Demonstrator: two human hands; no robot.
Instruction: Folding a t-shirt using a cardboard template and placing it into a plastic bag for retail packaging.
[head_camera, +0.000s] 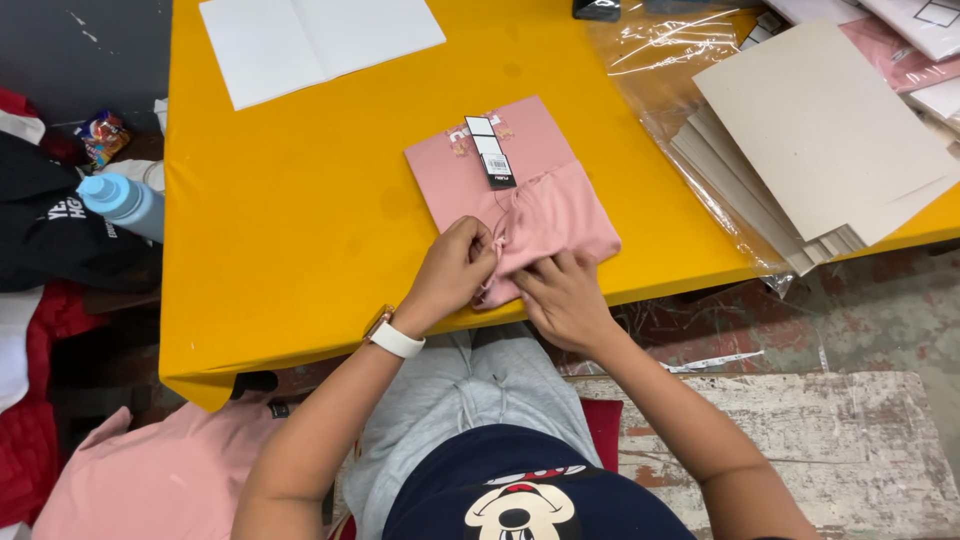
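Observation:
A folded pink garment (530, 195) with a black and white hang tag (491, 152) lies on the yellow table (300, 220) near its front edge. My left hand (455, 270), with a white watch on the wrist, pinches the garment's near left corner. My right hand (565, 295) presses and grips the near edge of the same fabric beside it. Both hands are closed on the cloth.
A stack of grey cardboard sheets (820, 140) on clear plastic lies at the right. White paper (310, 40) sits at the table's far side. A blue bottle (125, 203) and dark clothes are at the left, a pink garment (160, 480) below, a worn white bench (800, 440) under me.

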